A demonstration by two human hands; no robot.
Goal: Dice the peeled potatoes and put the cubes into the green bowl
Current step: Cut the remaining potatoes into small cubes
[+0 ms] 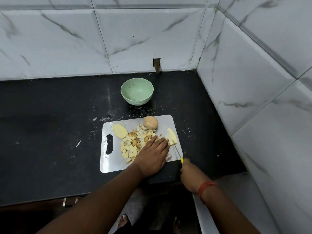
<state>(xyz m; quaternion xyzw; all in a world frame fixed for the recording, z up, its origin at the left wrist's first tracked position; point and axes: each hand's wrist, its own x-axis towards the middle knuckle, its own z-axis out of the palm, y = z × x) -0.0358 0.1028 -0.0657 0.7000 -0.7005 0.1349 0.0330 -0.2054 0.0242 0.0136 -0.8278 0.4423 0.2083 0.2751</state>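
Left hand [152, 155] lies palm down on the cutting board [118, 164], fingers [163, 141] straight and pressed together, tips at the near end of the potato slice [171, 135] on the board's right side, hand covering part of the cube pile [133, 144]. Right hand [190, 173] grips the yellow handle of the knife [177, 152], fingers curled round it; blade points away over the board's right edge, tip at the slice. Another slice [120, 131] lies flat at board's left, near the handle cutout. Whole peeled potato [151, 122] sits at the board's far edge, touching the cubes. Green bowl [137, 91] stands on the black bench [50, 132] beyond the board, apart from it, no cubes inside. Red thread band [205, 187] on right wrist. White marbled tile walls [135, 39] behind and to the right
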